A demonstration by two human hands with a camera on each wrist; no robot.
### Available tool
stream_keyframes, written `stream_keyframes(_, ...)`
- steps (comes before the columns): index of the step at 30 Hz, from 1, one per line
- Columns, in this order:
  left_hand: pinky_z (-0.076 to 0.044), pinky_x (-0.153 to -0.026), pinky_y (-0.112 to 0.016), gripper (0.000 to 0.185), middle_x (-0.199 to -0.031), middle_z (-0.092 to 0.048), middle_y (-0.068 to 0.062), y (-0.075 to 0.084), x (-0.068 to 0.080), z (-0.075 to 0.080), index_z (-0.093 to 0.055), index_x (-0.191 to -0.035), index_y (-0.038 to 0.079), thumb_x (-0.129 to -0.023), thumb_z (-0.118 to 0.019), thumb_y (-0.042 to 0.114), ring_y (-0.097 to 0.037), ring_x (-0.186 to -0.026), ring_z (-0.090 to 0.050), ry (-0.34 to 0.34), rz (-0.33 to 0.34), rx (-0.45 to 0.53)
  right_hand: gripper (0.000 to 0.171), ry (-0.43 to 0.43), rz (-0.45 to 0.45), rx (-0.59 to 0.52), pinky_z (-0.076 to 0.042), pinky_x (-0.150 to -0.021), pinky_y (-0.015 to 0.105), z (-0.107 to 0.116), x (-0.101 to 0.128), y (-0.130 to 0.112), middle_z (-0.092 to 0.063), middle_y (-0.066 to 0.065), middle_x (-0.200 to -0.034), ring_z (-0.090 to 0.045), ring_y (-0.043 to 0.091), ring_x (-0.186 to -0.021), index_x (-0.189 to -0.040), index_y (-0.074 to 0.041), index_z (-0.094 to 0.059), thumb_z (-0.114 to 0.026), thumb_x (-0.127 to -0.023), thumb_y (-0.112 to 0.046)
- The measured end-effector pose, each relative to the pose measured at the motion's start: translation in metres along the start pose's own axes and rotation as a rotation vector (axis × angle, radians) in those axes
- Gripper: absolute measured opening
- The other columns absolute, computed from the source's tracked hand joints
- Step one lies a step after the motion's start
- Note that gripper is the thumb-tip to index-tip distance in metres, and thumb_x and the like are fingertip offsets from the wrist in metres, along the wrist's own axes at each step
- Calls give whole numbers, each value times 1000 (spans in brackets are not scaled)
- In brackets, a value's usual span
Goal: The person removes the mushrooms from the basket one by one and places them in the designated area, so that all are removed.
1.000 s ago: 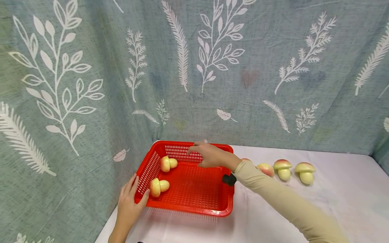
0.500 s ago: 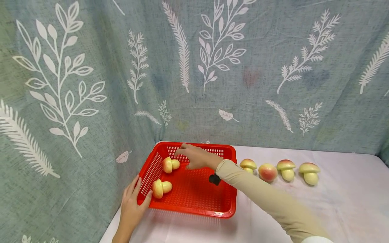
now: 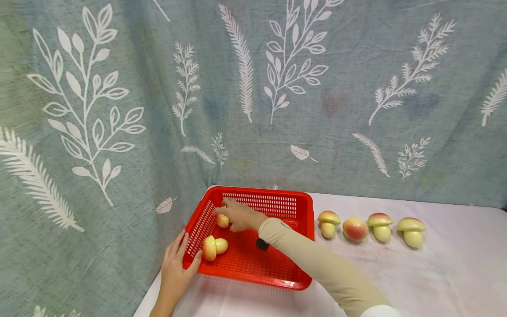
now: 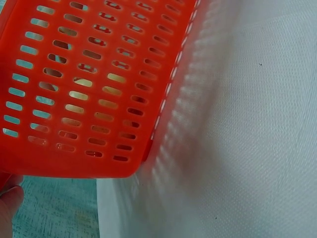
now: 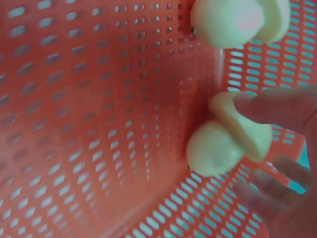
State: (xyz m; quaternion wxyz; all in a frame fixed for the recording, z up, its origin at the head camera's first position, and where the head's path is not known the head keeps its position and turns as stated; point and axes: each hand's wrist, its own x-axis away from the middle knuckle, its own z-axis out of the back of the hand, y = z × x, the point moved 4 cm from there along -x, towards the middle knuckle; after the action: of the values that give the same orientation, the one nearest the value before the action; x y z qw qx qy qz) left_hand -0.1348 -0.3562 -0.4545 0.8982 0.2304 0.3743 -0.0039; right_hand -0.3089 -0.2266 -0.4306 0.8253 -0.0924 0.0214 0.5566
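My left hand (image 3: 177,268) holds the near left corner of a red plastic basket (image 3: 253,281), with its thumb on the front rim and fingers along the left side. At the edge of the left wrist view, fingertips (image 4: 11,198) touch the rim. Inside the basket, my right hand (image 3: 241,215) is at the far toy mushroom (image 3: 222,221), partly covering it. In the right wrist view, the thumb (image 5: 267,105) lies over the cap of that mushroom (image 5: 213,148), while the fingers spread loosely beyond it. A second toy mushroom (image 3: 211,248) lies nearer the front.
Right of the basket, several more toy mushrooms (image 3: 380,226) stand in a row on the white tablecloth (image 3: 455,264); one (image 3: 355,229) shows mostly its rounded cap. Patterned grey-green curtain (image 3: 253,110) rises behind the basket and along its left side.
My right hand has moved left and down across the basket to the far mushroom. Its arm has uncovered the row on the right. The left hand stays on the basket corner.
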Motion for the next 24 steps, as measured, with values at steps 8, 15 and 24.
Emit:
stream_keyframes(8,-35,-91,-61,62,-137,-48,-18,0,1,0,-52,-128,-10,-75,-74,14,-38,-120,-41,-14,22,5,69,-102,-124,8,-50,-74,28,-22,-13,-2,-39,10,-137,-49,25,-115,-138,-28,-48,-73,-78,-6)
stream_keyframes(15,-34,-92,-62,62,-140,-46,-16,0,0,-1,-50,-131,-8,-78,-73,16,-37,-123,-40,-36,40,12,68,-118,-217,-57,-45,-95,39,-28,-11,4,-28,15,-148,-39,34,-130,-138,-30,-45,-71,-80,-4)
stream_keyframes(24,-34,-93,-63,62,-141,-45,-15,-2,2,2,-50,-132,-7,-79,-72,18,-36,-124,-39,-41,53,8,59,-61,-176,-102,-49,-73,28,-25,-7,-2,-43,13,-131,-55,23,-98,-131,-22,-52,-73,-78,-3)
